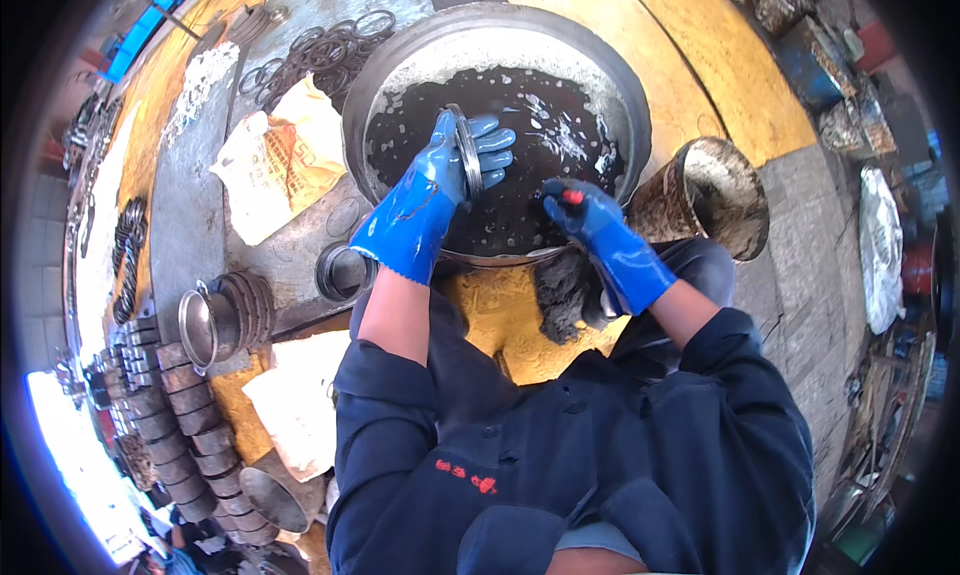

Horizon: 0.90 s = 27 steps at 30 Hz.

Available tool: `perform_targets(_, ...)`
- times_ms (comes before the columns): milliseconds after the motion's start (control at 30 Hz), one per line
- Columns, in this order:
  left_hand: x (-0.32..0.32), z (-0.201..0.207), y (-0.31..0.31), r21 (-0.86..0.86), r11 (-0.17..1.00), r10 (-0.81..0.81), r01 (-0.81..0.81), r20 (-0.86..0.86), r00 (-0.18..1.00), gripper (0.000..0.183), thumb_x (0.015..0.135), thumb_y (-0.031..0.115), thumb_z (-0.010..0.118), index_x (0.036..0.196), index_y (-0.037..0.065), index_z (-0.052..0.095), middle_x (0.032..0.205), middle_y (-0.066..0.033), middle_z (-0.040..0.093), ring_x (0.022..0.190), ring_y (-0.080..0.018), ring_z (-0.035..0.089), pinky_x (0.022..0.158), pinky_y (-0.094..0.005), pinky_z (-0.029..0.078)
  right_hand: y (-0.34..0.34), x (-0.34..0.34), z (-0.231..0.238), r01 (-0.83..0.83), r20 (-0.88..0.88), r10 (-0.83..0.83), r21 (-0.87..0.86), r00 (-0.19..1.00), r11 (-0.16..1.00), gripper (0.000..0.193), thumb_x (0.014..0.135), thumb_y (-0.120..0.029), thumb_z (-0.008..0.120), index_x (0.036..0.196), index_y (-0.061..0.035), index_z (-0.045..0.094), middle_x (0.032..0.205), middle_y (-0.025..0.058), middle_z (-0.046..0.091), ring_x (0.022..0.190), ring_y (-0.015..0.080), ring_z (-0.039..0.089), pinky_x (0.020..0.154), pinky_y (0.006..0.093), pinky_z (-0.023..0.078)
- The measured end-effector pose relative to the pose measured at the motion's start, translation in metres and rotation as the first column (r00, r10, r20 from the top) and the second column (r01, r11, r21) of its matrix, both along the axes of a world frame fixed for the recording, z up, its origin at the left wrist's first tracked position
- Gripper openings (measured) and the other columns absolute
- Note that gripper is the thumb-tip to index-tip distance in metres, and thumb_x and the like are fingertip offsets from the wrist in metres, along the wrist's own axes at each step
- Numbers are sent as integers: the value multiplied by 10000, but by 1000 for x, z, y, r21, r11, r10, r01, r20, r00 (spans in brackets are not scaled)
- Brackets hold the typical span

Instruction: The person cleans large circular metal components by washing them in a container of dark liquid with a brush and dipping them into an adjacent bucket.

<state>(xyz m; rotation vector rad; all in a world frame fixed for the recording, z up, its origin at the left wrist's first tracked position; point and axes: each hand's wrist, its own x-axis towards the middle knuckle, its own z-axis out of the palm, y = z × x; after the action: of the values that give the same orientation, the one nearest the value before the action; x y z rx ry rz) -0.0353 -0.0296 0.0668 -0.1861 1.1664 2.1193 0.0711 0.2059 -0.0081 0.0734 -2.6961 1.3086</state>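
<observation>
My left hand (440, 165), in a blue rubber glove, holds a thin metal ring (466, 153) on edge above a wide basin (495, 20) of dark, foamy liquid. The fingers reach through or behind the ring, and it looks like more than one ring may be stacked. At the basin's right inner side is my right hand (590, 215), also gloved in blue. It is closed around a dark thing with a red end (572, 197), whose kind I cannot make out. Just below that hand, in front of the basin, lies a dark, shaggy clump (562, 295).
A dirty bucket (730, 200) lies tilted to the basin's right. Dark rings (340, 55) are heaped at the back left, beside a printed sack (280, 165). A metal cup-shaped part (345, 272) sits left of the basin. Stacked cylindrical parts (190, 415) line the lower left.
</observation>
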Motion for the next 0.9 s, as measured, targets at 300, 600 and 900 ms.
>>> perform_targets(300,8,-4,-3,195,981,20,-14,-31,999,573,981,484,439,1351,49,495,1321,-205,567,1092,-381,620,877,-477,530,-12,5,3,92,-153,-44,318,987,944,280,845,-305,669,1067,-138,708,1037,117,707,966,305,673,842,386,537)
perform_targets(600,39,6,27,245,966,142,-87,-217,966,334,951,94,565,1254,-42,537,1184,-261,623,978,-341,676,832,-406,576,-12,6,6,58,-7,-61,436,998,898,344,863,-377,655,1098,-129,699,1055,130,700,993,316,665,886,389,521)
perform_targets(900,73,0,23,362,932,-30,24,11,999,297,905,26,620,1176,-83,571,1074,-225,667,909,-321,700,790,-413,605,-17,11,37,-54,157,-12,406,987,912,337,844,-328,643,1147,-181,658,1071,130,686,985,342,648,839,432,520)
